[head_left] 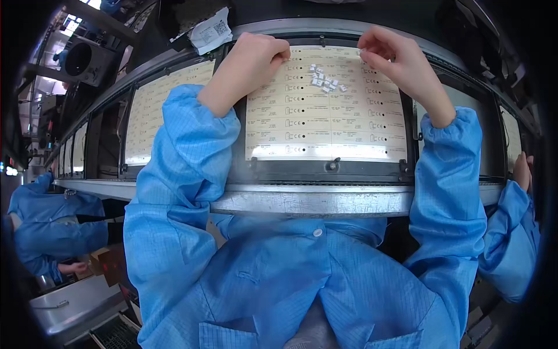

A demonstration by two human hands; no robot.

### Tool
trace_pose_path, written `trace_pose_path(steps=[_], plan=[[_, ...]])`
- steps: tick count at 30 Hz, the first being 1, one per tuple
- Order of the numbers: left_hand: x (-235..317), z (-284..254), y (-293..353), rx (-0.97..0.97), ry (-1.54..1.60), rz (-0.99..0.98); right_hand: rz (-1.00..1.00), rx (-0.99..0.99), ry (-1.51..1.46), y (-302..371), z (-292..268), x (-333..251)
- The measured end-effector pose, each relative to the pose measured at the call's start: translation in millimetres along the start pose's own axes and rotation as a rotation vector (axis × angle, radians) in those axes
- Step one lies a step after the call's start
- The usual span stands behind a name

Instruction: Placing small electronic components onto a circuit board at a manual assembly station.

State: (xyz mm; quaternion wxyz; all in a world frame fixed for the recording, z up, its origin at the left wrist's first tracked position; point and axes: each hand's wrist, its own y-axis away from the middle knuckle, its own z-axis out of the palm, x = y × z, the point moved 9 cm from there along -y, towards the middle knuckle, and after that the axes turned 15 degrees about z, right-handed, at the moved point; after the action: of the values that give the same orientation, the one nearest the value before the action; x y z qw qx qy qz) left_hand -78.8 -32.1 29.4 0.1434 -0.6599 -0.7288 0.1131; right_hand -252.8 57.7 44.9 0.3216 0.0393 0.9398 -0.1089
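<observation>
A cream printed sheet (pixel 317 125), with rows of small print and black dots, lies in a dark frame in front of me. Several small white pieces (pixel 325 78) are scattered on its upper middle. My left hand (pixel 254 65) is over the sheet's upper left corner, its fingers curled and closed with the tips low at the sheet. Whatever those fingers hold is hidden. Over the upper right corner, my right hand (pixel 398 58) has thumb and forefinger brought together in a pinch. Anything between these fingertips is too small to name.
A metal rail (pixel 314 200) runs along the near side. Another framed printed sheet (pixel 145 110) lies to the left, and a dark frame (pixel 459 122) is at right. A white packet (pixel 210 32) lies beyond my left hand. People in blue smocks (pixel 55 218) are at both sides.
</observation>
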Motion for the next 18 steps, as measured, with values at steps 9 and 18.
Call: trace_pose_path(steps=[9,18], plan=[[7.6,3.8,-1.4,-0.018,-0.067,0.033,0.072,-0.028,-0.057,5.1,2.9,10.6],[37.4,7.2,-25.7,0.003,-0.046,0.077,0.079,-0.052,0.086,3.2,7.6,20.7]])
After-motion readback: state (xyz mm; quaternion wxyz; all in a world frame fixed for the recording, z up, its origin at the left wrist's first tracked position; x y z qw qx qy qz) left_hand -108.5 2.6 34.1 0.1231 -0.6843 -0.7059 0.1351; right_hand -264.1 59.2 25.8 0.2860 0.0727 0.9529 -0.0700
